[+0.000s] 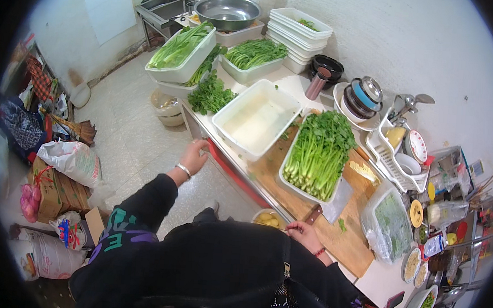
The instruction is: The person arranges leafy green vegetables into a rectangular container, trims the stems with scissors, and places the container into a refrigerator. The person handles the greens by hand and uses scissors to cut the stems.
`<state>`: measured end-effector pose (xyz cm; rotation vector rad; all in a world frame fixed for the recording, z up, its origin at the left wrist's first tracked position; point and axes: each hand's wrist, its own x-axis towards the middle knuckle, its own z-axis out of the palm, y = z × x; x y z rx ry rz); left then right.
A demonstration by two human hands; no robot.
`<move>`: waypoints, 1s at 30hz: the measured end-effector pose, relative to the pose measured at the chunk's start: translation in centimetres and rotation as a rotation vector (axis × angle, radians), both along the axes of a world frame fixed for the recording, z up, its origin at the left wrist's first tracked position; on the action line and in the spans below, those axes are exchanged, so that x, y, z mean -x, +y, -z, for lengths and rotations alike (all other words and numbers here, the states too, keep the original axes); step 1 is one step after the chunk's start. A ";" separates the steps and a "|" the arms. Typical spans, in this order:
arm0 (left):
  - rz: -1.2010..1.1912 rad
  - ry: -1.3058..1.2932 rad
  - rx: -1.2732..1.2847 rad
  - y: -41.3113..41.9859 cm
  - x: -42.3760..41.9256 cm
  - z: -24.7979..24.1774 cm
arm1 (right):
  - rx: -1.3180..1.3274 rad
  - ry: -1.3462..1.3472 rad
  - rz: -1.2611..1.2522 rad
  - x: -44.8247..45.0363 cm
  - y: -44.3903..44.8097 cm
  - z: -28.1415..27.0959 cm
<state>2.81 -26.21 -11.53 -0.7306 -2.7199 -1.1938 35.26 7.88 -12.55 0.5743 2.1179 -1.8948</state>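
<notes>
My left hand, with a silver bangle at the wrist, hangs in the air beside the table's left edge, holding nothing. Near the cleaver's handle, at the table's front edge, is my right hand; its fingers are curled, and whether they hold something is unclear. The cleaver lies on the wooden cutting board, its blade partly hidden. A white tub full of leafy green celery stalks stands on the board. Left of it is a white plastic tub with a wet, cloudy bottom, beside loose leafy greens.
More tubs of greens, a large steel basin and stacked white tubs stand at the back. A dish rack and a plastic-covered tub line the right. Below the table edge sits a bowl of peeled potatoes.
</notes>
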 end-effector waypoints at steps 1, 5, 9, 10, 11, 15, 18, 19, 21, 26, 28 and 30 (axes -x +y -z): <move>-0.021 0.040 0.058 -0.5 2.1 -0.3 | -0.038 -0.039 -0.010 0.1 -0.1 0.3; 0.068 0.195 0.248 -0.5 10.4 -1.3 | -0.106 -0.171 0.030 1.3 -1.3 1.9; 0.300 0.267 0.649 1.9 17.3 -0.5 | 0.065 -0.204 0.222 4.4 -4.0 3.0; 0.367 0.310 0.695 2.6 18.9 -0.2 | -0.136 -0.198 0.100 5.5 -4.8 3.0; 0.439 0.361 0.772 3.3 20.3 0.0 | -0.190 -0.143 0.040 6.8 -5.6 2.9; 0.700 0.307 0.806 6.1 25.3 0.0 | -0.159 -0.112 -0.001 12.1 -9.3 1.2; 0.746 0.295 0.850 7.5 27.9 0.0 | -0.046 -0.137 0.140 15.0 -12.4 -0.4; 0.769 0.267 0.844 8.0 28.5 0.3 | 0.022 -0.101 0.204 15.7 -13.1 -0.9; 0.804 0.218 0.859 8.5 29.0 1.3 | -0.024 -0.250 0.240 16.5 -14.1 -1.5; 0.688 0.283 0.781 8.5 28.4 4.6 | -0.098 -0.324 0.188 18.1 -15.4 -2.4; 0.623 0.241 0.780 8.3 27.7 5.3 | -0.162 -0.303 0.195 19.1 -16.0 -3.6; 0.586 0.246 0.781 8.3 27.3 5.5 | -0.339 -0.298 0.173 20.4 -16.4 -5.6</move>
